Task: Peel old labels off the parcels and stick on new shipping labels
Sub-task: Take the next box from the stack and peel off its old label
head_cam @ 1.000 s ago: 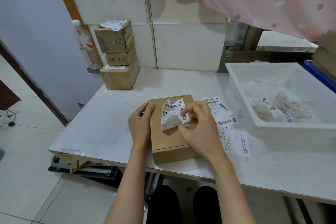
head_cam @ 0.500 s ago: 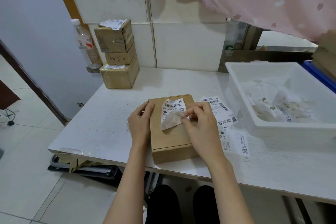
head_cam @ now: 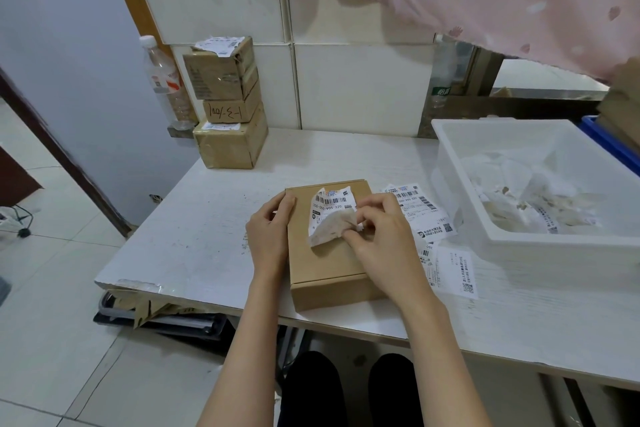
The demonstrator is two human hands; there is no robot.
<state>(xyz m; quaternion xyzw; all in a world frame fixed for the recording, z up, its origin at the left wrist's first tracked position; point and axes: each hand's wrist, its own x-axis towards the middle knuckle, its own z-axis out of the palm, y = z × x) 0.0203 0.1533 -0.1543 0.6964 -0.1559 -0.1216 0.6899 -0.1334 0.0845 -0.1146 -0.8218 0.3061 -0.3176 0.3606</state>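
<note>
- A person's 2 bare hands work at 1 brown cardboard parcel (head_cam: 325,253), which lies flat at the near edge of the white bench (head_cam: 207,229), roughly midway along it.
- The right hand (head_cam: 377,236) pinches the lifted lower part of the old label (head_cam: 330,215) between thumb and fingers; that part is curled up with its pale underside showing, while the printed upper part, with its barcode, still lies stuck on the parcel's top.
- The left hand (head_cam: 268,229) rests against the parcel's left side, its fingers curled over the top edge and gripping it.
- Loose printed shipping labels (head_cam: 426,211) lie flat on the bench just right of the parcel, partly overlapping; at least 3 sheets show, the exact count unclear under the right hand.
- 1 white plastic bin (head_cam: 519,243) stands at the bench's right end and holds a heap of crumpled paper scraps.
- A stack of 3 cardboard boxes (head_cam: 227,104) stands at the far left corner of the bench, against the tiled wall, with a torn label on the top box.
- 1 clear plastic bottle (head_cam: 166,80) stands upright just left of that stack.
</note>
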